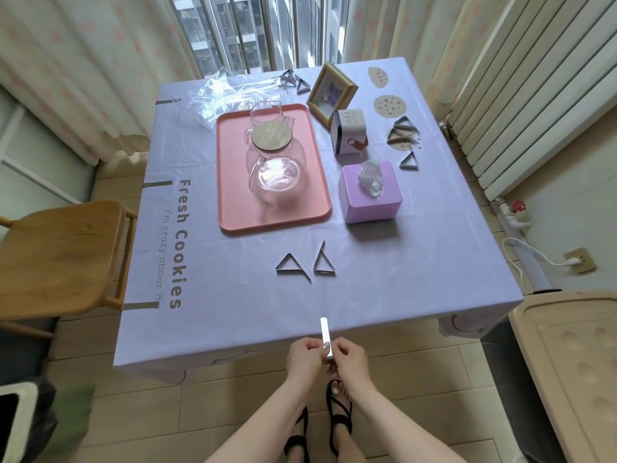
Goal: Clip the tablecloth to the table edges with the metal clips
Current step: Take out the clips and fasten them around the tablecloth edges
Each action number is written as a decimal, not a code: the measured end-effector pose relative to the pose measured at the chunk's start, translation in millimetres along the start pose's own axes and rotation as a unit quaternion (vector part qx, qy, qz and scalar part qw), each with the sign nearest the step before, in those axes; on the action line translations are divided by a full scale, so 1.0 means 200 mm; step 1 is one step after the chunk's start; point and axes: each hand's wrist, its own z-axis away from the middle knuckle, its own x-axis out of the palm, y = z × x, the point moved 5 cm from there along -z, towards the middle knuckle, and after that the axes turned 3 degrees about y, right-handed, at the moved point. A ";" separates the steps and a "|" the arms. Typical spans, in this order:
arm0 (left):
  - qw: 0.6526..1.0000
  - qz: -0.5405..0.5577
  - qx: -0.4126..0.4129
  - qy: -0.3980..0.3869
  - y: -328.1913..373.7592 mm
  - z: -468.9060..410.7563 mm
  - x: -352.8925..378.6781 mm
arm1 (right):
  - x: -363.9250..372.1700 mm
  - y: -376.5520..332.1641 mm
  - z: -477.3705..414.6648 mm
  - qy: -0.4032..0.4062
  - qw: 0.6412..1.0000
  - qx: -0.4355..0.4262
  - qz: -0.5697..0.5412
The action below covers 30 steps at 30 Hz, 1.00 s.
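At the lower centre of the frame, the left hand and right hand both pinch, fingers curled, the lower end of a metal clip sitting over the near edge of the lilac tablecloth, with two loose clips lying on the cloth just above.

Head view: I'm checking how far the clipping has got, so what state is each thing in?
Tablecloth: spread over the table, hanging at the edges.
Clip at near edge: over the edge, pinched by left hand and right hand.
Three left-edge clips: clipped on.
Two clips mid-table: lying loose.
Jug: lid on.
Tissue box: tissue sticking out.
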 end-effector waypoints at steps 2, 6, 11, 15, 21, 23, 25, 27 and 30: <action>1.000 0.000 0.001 0.000 0.00 0.00 0.00 | 0.00 0.00 0.00 0.001 1.000 -0.001 0.002; 1.000 -0.004 -0.002 -0.001 0.00 0.01 -0.01 | 0.00 0.01 0.02 0.003 1.000 0.003 -0.004; 1.000 -0.003 -0.001 -0.012 0.00 0.01 -0.01 | -0.01 0.00 0.02 0.004 1.000 0.003 -0.006; 0.999 -0.035 0.029 -0.022 0.03 0.03 -0.03 | -0.02 -0.01 0.02 0.022 1.000 0.000 -0.016; 0.990 -0.128 0.062 -0.003 0.05 0.06 -0.05 | 0.00 0.02 0.03 0.008 0.999 0.023 -0.033; 0.988 -0.141 0.066 0.002 0.06 0.06 -0.04 | -0.01 0.02 0.02 -0.003 0.999 0.027 -0.037; 0.987 -0.147 0.064 0.004 0.07 0.06 -0.03 | -0.01 0.02 0.01 -0.008 0.999 0.027 -0.047; 0.986 -0.157 0.061 0.005 0.06 0.07 -0.03 | -0.02 0.04 0.02 -0.004 0.999 0.028 -0.045; 0.983 -0.176 0.058 0.001 0.02 0.08 -0.01 | -0.03 0.10 0.03 0.013 0.998 0.046 -0.035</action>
